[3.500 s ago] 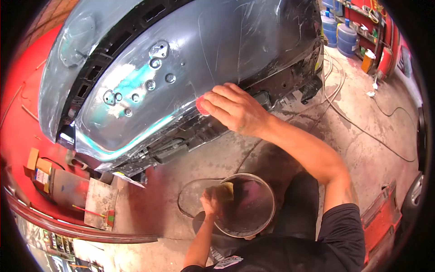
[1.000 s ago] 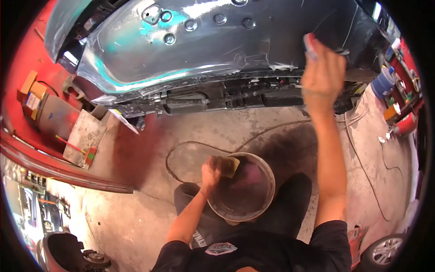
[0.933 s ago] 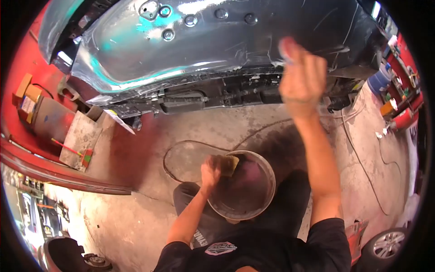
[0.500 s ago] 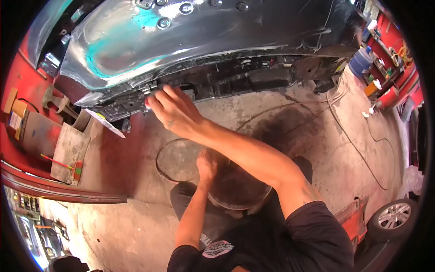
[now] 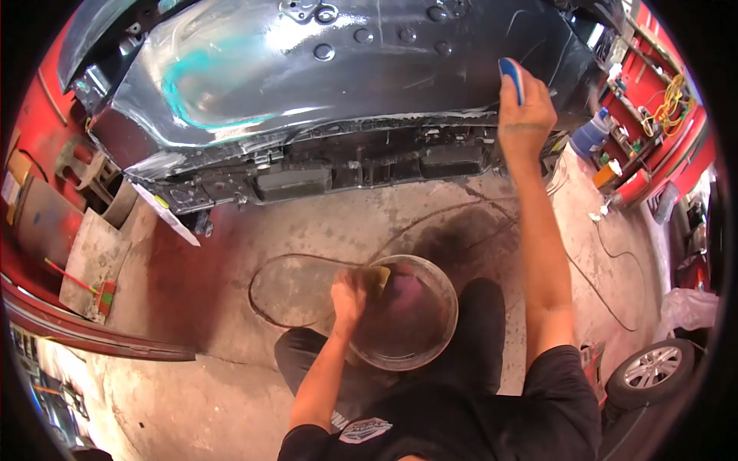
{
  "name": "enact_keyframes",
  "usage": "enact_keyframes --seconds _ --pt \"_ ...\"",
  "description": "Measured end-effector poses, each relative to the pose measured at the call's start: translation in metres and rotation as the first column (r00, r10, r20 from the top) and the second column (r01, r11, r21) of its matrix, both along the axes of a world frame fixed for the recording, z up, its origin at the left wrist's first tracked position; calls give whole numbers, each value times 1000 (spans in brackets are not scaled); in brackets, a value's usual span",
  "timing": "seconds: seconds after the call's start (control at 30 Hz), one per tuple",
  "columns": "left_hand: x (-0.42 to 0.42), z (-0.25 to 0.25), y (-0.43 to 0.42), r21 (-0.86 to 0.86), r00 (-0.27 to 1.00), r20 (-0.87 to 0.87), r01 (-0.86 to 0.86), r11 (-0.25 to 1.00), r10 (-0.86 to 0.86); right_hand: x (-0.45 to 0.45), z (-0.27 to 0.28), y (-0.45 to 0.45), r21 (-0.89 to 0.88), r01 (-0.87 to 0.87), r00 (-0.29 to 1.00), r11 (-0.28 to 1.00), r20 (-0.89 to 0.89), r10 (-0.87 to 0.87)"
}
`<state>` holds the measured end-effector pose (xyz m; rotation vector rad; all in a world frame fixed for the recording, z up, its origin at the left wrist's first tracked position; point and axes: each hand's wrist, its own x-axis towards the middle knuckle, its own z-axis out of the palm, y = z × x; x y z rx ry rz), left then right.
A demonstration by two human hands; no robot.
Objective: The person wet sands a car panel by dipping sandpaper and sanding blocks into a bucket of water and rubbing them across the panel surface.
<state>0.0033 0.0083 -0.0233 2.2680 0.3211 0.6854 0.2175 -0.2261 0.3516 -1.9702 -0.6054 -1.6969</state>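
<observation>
Stained floor (image 5: 192, 392), right hand (image 5: 529, 115) — gripping blue pad (image 5: 509, 73)

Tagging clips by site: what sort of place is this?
Probably an auto body workshop: a large vehicle body panel shows scuffed, teal-marked patches, a tyred wheel is at the lower right of the view, and the floor is stained.

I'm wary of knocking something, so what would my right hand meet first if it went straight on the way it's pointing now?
Most likely the dark car panel, with the blue pad in your right hand reaching it first, though one view leaves any gap unclear.
</observation>
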Motion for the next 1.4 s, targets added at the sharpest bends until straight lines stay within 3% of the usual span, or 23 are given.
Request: enact_keyframes --seconds 0.07,0.33,0.43,0.53,0.6,0.67,0.77,0.8,0.87,0.93,1.0,1.07,1.17,1.27,1.3,1.4 --pt "-3 8 -5 10 1000 23 -16 1000 15 -2 -4 23 -36 47 996 998 84 -44" --pt "-6 2 -2 -16 991 -137 3 1000 -5 -45 -22 188 -95 -202 947 975 234 219" --pt "-3 -8 -1 56 997 -60 43 997 -40 -70 -34 257 -169 -254 942 952 180 283" --pt "-7 4 0 -1 994 -85 72 997 -72 -99 -36 313 -229 -359 918 905 86 387" --pt "-5 -14 1 57 987 -148 78 995 -69 -110 -40 335 -235 -486 866 842 -3 499" --pt "-4 -14 -1 53 989 -137 56 997 -49 -126 -62 327 -339 -638 770 691 -257 585" --pt "-4 -8 -2 74 1000 -8 22 997 -22 -126 -102 287 -536 -638 747 553 -256 614" --pt "-3 -7 -2 68 998 -51 39 997 -36 -124 -106 270 -571 -649 733 503 -292 614" --pt "-1 -3 -2 51 989 -143 54 997 -46 -109 -84 244 -624 -610 747 488 -247 617" --pt "-8 8 -1 69 993 -121 6 998 3 -94 -9 241 -645 -453 778 616 50 626" --pt "-7 12 -5 87 995 -102 3 996 6 -73 35 264 -654 -392 752 647 178 635" --pt "-7 12 -5 73 993 -117 4 997 5 -59 68 297 -653 -539 735 532 -56 676" --pt "-7 11 -6 98 991 -136 -5 995 18 -52 96 349 -694 -478 619 539 169 767" --pt "-4 8 -6 128 989 -147 -13 992 32 -43 87 397 -665 -430 653 610 237 719" --pt "-4 9 -5 139 990 -138 9 990 11 -46 89 405 -631 -466 675 620 200 711" --pt "-9 13 -5 149 992 -124 1 989 18 -43 73 393 -619 -606 532 499 151 833"
